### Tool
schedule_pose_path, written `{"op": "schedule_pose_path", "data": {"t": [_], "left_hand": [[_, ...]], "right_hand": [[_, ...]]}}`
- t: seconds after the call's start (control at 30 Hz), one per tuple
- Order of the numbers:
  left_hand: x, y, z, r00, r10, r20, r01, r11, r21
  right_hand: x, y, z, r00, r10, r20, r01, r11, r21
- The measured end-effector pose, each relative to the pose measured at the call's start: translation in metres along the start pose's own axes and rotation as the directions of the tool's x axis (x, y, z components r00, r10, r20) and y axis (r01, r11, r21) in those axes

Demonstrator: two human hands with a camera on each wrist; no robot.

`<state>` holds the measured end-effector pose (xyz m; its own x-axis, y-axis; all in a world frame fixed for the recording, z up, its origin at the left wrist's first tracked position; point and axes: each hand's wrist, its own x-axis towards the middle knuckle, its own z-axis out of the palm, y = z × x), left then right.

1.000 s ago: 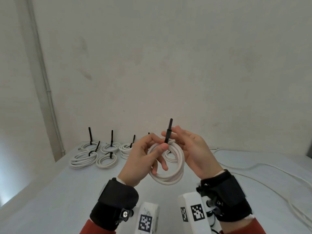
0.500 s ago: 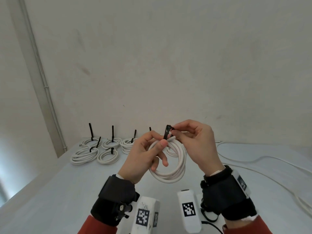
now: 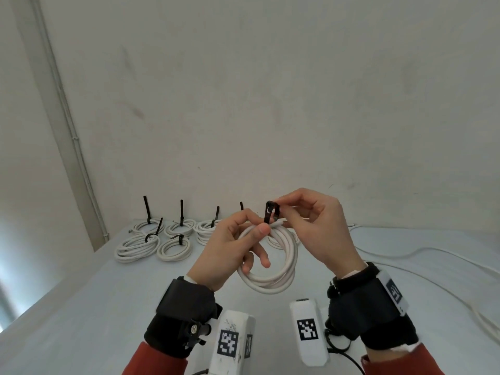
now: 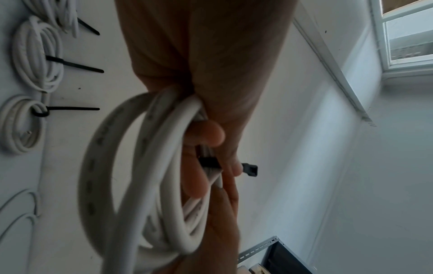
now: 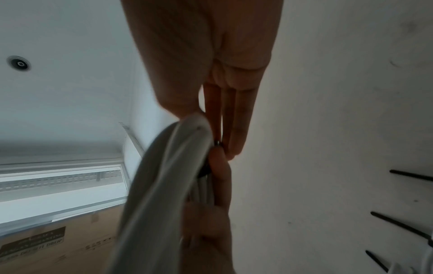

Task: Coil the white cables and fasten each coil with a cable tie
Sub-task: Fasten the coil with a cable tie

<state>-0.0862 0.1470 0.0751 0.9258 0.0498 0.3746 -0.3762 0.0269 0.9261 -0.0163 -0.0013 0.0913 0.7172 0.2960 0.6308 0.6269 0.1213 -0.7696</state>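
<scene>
Held coil [image 3: 270, 284]: one white coil of several turns was held upright in the air above the table [image 3: 81, 307], between the two hands.
Left hand [image 3: 227, 250]: it was clenched on the held coil's upper left part, with fingers passed through the loop and the thumb pressed on top, just beside the tie.
Right hand [image 3: 319, 228]: the folded top of the tie was pinched between thumb and forefinger.
Cable tie [image 3: 270, 213]: one black tie was seen rising from the top of the held coil, its upper end bent over into a small loop.
Tied coils [image 3: 136, 246]: six were counted at the table's far left near the wall [image 3: 270, 104], four in a back row and two in front. One of the back four was largely hidden by the hands. Each was bound with one black tie.
Loose cable [image 3: 422, 251]: two white runs were laid across the table's right side. Whether they were one cable or two could not be told.
Wrist cameras [image 3: 307, 331]: two white marker-tagged units were worn on two black straps [image 3: 184, 307].
</scene>
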Motion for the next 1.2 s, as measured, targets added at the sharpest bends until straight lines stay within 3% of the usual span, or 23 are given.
{"op": "schedule_pose_path", "data": {"t": [0.13,0.27,0.4,0.5,0.6,0.7,0.9,1.2], "left_hand": [[-0.001,0.002,-0.003,0.999,-0.032,0.018,0.031,0.999,0.045],[-0.001,0.000,-0.003,0.999,-0.027,0.028,0.025,0.996,0.080],[0.000,0.001,-0.005,1.000,0.008,-0.007,-0.008,1.000,0.002],[0.000,0.002,-0.005,0.999,0.035,-0.022,-0.036,0.996,-0.079],[-0.001,0.004,-0.003,0.999,0.047,-0.023,-0.049,0.992,-0.118],[-0.001,0.004,-0.003,0.998,0.056,-0.026,-0.058,0.992,-0.116],[-0.001,0.003,-0.002,0.998,0.064,-0.016,-0.065,0.995,-0.079],[-0.001,0.002,0.000,0.998,0.057,-0.005,-0.057,0.994,-0.093]], "right_hand": [[-0.003,-0.009,-0.005,0.994,0.056,0.097,-0.068,0.989,0.131],[-0.003,-0.014,-0.001,0.996,0.067,0.053,-0.071,0.995,0.072],[-0.002,-0.016,-0.003,0.991,0.109,0.079,-0.122,0.975,0.187],[-0.001,-0.014,-0.001,0.995,0.097,0.007,-0.096,0.969,0.227],[-0.001,-0.008,-0.001,0.999,0.012,-0.047,-0.006,0.990,0.143],[-0.002,-0.006,-0.003,0.996,-0.088,-0.010,0.088,0.996,0.000],[-0.003,-0.008,-0.004,0.986,-0.168,0.014,0.168,0.974,-0.154],[-0.004,-0.008,-0.002,0.984,-0.176,-0.003,0.174,0.975,-0.138]]}}
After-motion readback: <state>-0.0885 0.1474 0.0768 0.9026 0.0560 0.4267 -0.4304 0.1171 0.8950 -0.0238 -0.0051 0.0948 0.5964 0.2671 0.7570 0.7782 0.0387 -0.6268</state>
